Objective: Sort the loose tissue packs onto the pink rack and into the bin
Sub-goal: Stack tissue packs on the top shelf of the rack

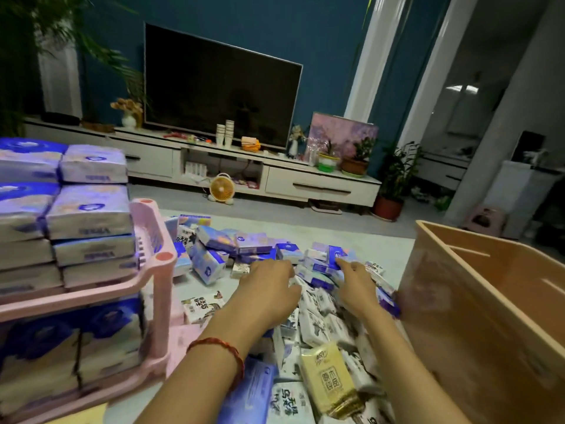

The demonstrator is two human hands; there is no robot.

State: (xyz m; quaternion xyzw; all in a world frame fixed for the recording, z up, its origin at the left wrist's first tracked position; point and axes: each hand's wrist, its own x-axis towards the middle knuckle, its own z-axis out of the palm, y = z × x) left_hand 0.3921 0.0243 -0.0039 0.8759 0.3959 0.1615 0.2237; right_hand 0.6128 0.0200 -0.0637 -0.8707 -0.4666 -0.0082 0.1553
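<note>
Loose tissue packs point(318, 322), blue ones and white ones with black print, lie heaped on the floor in front of me. My left hand point(269, 289) reaches palm-down onto the middle of the heap; its fingertips are hidden behind the knuckles. My right hand point(356, 286) stretches out beside it, its index finger touching a blue pack point(336, 254). The pink rack point(159, 270) stands at the left, its top shelf stacked with blue-and-white packs point(88, 209) and more on the shelf below. The tan bin point(458, 301) stands at the right, touching the heap's edge.
A yellow-brown tissue pack point(331, 381) lies near my right forearm. Beyond the heap are a small orange fan point(222, 188) on the floor, a white TV cabinet point(321, 185) with a large television point(220, 87), and potted plants point(391, 194) at the right.
</note>
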